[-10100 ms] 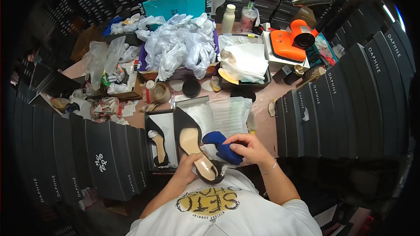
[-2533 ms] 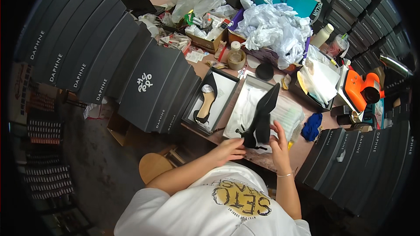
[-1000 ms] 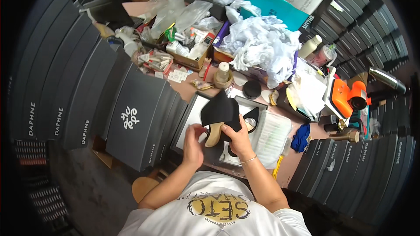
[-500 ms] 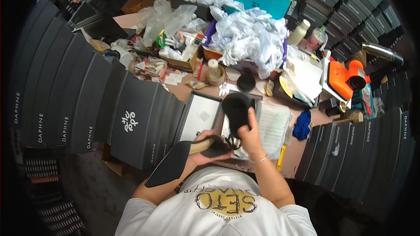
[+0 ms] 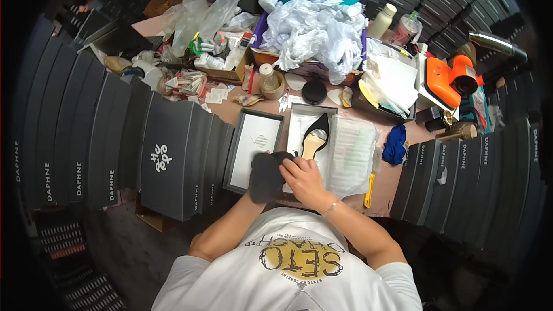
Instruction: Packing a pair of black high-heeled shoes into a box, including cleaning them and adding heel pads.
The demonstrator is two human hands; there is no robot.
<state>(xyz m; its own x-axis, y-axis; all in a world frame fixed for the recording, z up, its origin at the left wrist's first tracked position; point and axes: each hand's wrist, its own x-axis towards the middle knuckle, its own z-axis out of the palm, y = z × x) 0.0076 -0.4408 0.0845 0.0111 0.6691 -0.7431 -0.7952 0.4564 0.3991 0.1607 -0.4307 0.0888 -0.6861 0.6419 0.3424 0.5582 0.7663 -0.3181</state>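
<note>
In front of my chest my left hand (image 5: 253, 196) holds a dark shoe (image 5: 264, 181), its blurred sole turned up. The shoe hides most of that hand's fingers. My right hand (image 5: 304, 181) is closed at the shoe's narrower end, fingertips pinching its dark edge. Just beyond, a black pointed shoe (image 5: 323, 127) with a beige insole and clear stuffing lies in a white-lined shoebox (image 5: 298, 116). Left of this, a dark-rimmed lid (image 5: 253, 129) rests with its white inside up.
Stacked dark shoeboxes flank me, at left (image 5: 173, 155) and right (image 5: 443, 178). A white padded sheet (image 5: 352, 152), yellow cutter (image 5: 370, 189) and blue cloth (image 5: 395, 145) lie right of the shoebox. Behind are a bin of crumpled plastic (image 5: 314, 31) and an orange device (image 5: 443, 83).
My right hand has moved left and down to the shoe in my left hand, without the dark rounded thing it held over the box. The pointed shoe now shows in the box.
</note>
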